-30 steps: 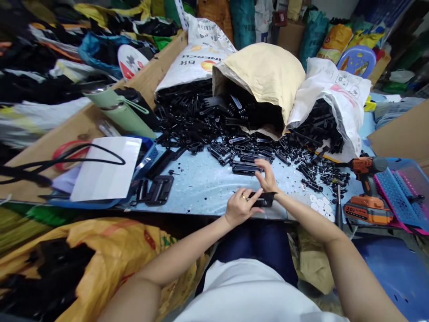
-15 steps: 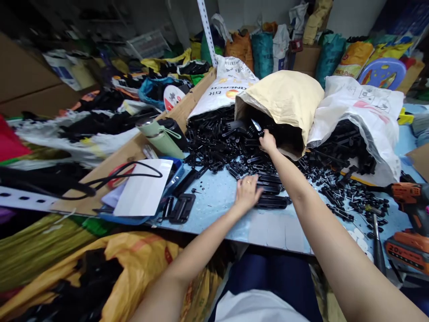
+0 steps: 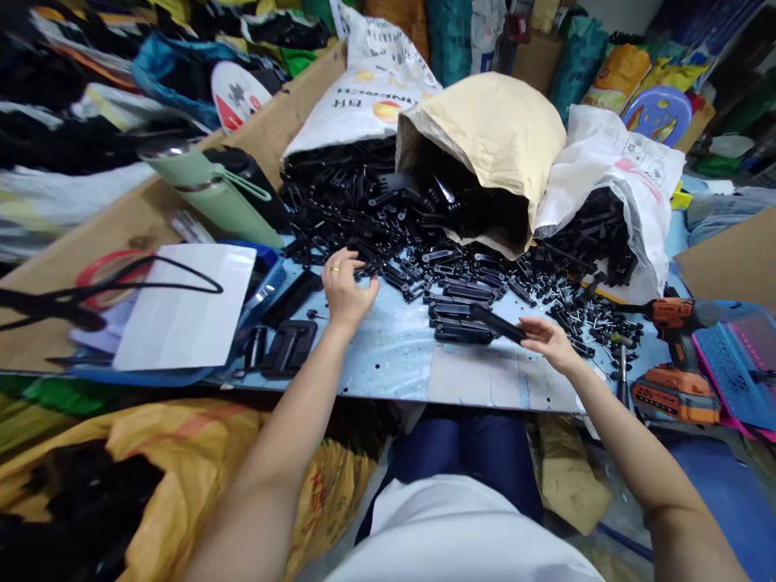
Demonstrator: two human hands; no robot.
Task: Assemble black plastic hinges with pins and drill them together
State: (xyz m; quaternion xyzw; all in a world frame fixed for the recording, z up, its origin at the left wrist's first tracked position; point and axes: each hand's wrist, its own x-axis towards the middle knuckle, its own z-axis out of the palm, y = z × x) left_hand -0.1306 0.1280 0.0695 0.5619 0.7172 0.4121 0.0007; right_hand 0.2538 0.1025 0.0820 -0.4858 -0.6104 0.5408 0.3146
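Observation:
My left hand [image 3: 344, 289], with a ring on it, reaches into the near edge of a heap of small black plastic parts [image 3: 357, 218] on the light blue tabletop [image 3: 394, 347]; its fingers curl down onto the parts. My right hand [image 3: 549, 338] pinches one end of a long flat black plastic piece [image 3: 497, 323], held just above the table, right of a small stack of similar black pieces [image 3: 457, 311]. The heap spills from three sacks lying on their sides: a white one [image 3: 369, 89], a tan one [image 3: 485, 129] and another white one [image 3: 612, 170].
An orange cordless drill [image 3: 676, 356] lies at the right beside a blue and pink mesh tray [image 3: 736, 364]. At the left are a green bottle [image 3: 209, 194], a white sheet [image 3: 187, 307] and black buckle-like parts [image 3: 284, 347]. A yellow sack [image 3: 182, 477] sits below the table edge.
My right hand has drawn back from the tan sack's mouth and now holds a long black piece near the table front. My left hand has moved left from the stack to the heap.

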